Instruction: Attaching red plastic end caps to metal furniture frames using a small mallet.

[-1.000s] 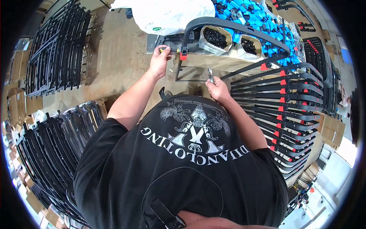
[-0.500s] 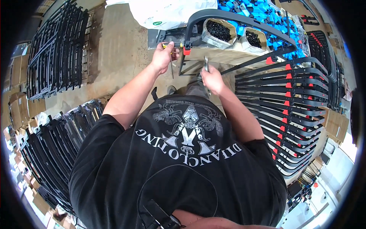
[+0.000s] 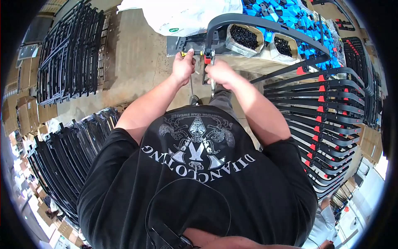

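A bent black tube frame (image 3: 265, 23) curves over the bench, with a red piece (image 3: 207, 60) at its near left end. My left hand (image 3: 183, 68) is closed on a tool with a yellow-and-black handle (image 3: 183, 54). A thin rod points down from that fist, and a yellow bit shows between the hand and the frame end. My right hand (image 3: 221, 72) grips a silver metal hand tool (image 3: 213, 88), held upright right against the frame's end by the red piece. Its exact kind is unclear, and my fingers cover its middle.
Two open boxes of small black parts, one box (image 3: 244, 50) left of the other, sit beside a heap of blue pieces (image 3: 290, 16). A white bag (image 3: 178, 16) lies at the far side. Similar black frames (image 3: 319, 120) hang in a row at right; black frame stacks (image 3: 68, 54) stand left.
My right hand has moved left and away from my body, bringing the silver tool up to the frame end. My left hand stays beside the frame, still gripping the yellow-and-black tool.
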Available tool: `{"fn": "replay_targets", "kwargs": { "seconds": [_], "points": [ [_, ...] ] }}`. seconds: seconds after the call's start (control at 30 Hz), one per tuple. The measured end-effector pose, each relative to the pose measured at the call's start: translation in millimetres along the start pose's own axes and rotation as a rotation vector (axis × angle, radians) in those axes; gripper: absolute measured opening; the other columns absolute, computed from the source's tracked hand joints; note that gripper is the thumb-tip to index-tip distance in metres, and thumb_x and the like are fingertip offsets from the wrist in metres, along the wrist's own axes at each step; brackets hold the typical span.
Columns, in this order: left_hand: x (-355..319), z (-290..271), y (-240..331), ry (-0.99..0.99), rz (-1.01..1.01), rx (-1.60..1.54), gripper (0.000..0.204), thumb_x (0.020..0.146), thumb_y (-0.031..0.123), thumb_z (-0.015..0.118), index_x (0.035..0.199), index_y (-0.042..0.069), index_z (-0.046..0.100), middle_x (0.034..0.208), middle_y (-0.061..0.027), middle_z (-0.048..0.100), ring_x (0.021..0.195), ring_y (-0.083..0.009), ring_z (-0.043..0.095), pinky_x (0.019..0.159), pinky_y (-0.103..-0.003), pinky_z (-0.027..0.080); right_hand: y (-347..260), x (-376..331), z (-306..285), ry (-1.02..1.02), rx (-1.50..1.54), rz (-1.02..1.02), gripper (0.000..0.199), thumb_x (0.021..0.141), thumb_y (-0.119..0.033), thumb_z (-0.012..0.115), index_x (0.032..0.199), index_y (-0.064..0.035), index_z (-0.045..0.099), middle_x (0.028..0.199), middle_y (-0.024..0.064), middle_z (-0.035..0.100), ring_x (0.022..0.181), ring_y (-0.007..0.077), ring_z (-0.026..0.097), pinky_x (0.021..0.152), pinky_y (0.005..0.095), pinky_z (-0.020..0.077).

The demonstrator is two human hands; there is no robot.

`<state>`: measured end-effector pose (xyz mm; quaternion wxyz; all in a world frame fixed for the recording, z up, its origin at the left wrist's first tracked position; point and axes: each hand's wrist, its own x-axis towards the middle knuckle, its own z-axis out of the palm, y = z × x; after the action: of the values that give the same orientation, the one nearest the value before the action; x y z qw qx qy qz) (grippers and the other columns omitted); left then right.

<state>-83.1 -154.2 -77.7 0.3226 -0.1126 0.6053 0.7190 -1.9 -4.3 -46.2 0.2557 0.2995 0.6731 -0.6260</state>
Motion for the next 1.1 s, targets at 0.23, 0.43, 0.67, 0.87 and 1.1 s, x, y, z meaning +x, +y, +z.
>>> {"fn": "replay_targets", "kwargs": {
  "seconds": [0.23,0.43,0.67,0.87,1.1],
  "points": [
    [5,21,-3,0.071,0.059,-0.01,0.025,0.101,0.03,0.063,0.098,0.013,0.044,0.066,0.0004,0.048,0.048,-0.0087,0.039,0.042,-0.026,0.031,32,32,-10,0.392,-0.714,-0.359,0.026,0.093,-0.016,0.058,0.111,0.0031,0.057,0.087,0.0134,0.063,0.069,0.0296,0.068,0.062,0.0427,0.057],
    [0,13,-8,0.101,0.055,-0.049,0.024,0.101,0.03,0.062,0.097,0.014,0.045,0.065,0.0012,0.046,0.049,-0.0091,0.038,0.042,-0.027,0.029,-30,-21,-25,-0.179,0.587,0.142,0.022,0.093,-0.02,0.062,0.102,-0.0005,0.061,0.08,0.0118,0.064,0.067,0.0281,0.068,0.053,0.0451,0.0561],
    [0,7,-7,0.047,0.03,-0.041,0.028,0.1,0.032,0.063,0.101,0.012,0.044,0.068,-0.0008,0.05,0.051,-0.0099,0.044,0.041,-0.027,0.035,-16,8,-18,-0.115,0.123,0.121,0.029,0.091,-0.021,0.062,0.107,0.0032,0.063,0.089,0.0161,0.069,0.074,0.0297,0.071,0.061,0.0454,0.0588],
    [2,28,-2,0.063,0.036,-0.027,0.025,0.101,0.03,0.061,0.099,0.012,0.044,0.067,-0.0003,0.048,0.049,-0.0095,0.039,0.041,-0.027,0.03,38,51,-20,0.243,-0.719,-0.229,0.028,0.095,-0.021,0.06,0.11,0.0022,0.061,0.087,0.0149,0.068,0.068,0.0274,0.069,0.06,0.0494,0.0594],
    [-3,16,-3,0.111,0.079,-0.051,0.027,0.101,0.032,0.061,0.101,0.012,0.043,0.066,0.0,0.048,0.048,-0.0096,0.041,0.04,-0.027,0.033,-21,-11,-29,-0.239,0.316,0.096,0.021,0.094,-0.018,0.059,0.1,0.0021,0.062,0.089,0.018,0.067,0.071,0.0324,0.07,0.058,0.0501,0.0584]
  ]
}}
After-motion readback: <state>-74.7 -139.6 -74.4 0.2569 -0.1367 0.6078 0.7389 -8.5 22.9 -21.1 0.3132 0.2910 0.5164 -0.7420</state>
